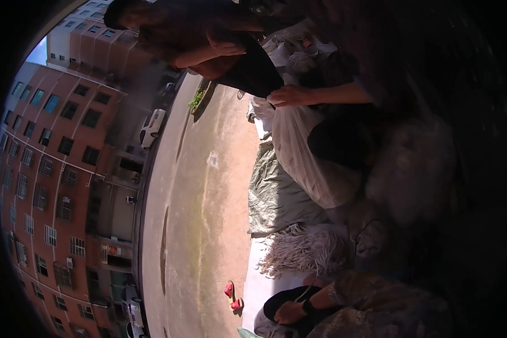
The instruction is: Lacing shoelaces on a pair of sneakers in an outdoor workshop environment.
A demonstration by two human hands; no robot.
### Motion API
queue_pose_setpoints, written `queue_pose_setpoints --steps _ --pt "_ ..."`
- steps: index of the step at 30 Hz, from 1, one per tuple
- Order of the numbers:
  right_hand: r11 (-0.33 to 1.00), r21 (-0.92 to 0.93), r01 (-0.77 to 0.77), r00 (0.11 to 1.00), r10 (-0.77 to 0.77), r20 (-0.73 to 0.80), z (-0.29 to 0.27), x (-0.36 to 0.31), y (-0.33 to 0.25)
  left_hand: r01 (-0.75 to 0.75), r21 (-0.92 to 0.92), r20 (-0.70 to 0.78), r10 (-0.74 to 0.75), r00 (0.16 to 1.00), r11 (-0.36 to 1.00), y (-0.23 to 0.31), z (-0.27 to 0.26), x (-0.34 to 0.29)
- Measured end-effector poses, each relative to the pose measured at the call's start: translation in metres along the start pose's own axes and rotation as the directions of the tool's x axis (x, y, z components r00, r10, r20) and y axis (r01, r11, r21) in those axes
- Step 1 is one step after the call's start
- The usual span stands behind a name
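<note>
Neither my left hand nor my right hand can be made out; the right part of the picture is very dark. The scene appears turned on its side. Another person's hand (pixel 292 96) reaches in from the right and grips the edge of a translucent plastic bag (pixel 298 149). Below the bag lies a grey-green woven sheet or sack (pixel 267 194), then a heap of pale, cord-like strands (pixel 304 250). At the bottom, a person in a patterned sleeve (pixel 372 307) has a watch and rests a hand (pixel 289 313) on something dark and rounded.
At the top, a seated person (pixel 219 50) has one hand across the body. Red slippers (pixel 235 302) lie on the paving (pixel 208 186) beside a white sheet (pixel 259 256). Farther left are parked cars, including a white car (pixel 152 128), and a reddish building (pixel 56 152).
</note>
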State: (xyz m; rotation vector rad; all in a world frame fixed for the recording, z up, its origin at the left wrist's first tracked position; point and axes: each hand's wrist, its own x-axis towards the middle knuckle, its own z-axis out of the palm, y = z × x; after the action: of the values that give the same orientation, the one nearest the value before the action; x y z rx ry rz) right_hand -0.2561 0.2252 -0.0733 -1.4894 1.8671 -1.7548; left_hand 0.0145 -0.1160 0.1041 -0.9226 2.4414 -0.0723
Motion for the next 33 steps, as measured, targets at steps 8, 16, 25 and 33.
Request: queue_pose_setpoints --steps 8,16,25,33 --pt "0.990 -0.143 0.016 0.998 -0.008 0.058 -0.005 0.000 -0.017 -0.035 -0.084 0.073 0.041 0.996 0.996 -0.009 0.036 0.010" --pt "0.983 -0.184 0.025 1.000 -0.023 0.017 -0.003 -0.001 -0.031 -0.104 -0.148 0.144 0.125 0.982 0.984 -0.011 0.070 0.027" --pt "0.966 -0.254 -0.049 0.996 0.067 0.061 -0.006 0.001 -0.043 -0.155 -0.243 0.232 0.212 0.949 0.958 -0.018 0.127 0.024" --pt "0.941 -0.329 -0.071 0.986 0.117 0.121 0.000 0.004 -0.042 -0.174 -0.328 0.279 0.271 0.921 0.928 -0.020 0.167 0.015"
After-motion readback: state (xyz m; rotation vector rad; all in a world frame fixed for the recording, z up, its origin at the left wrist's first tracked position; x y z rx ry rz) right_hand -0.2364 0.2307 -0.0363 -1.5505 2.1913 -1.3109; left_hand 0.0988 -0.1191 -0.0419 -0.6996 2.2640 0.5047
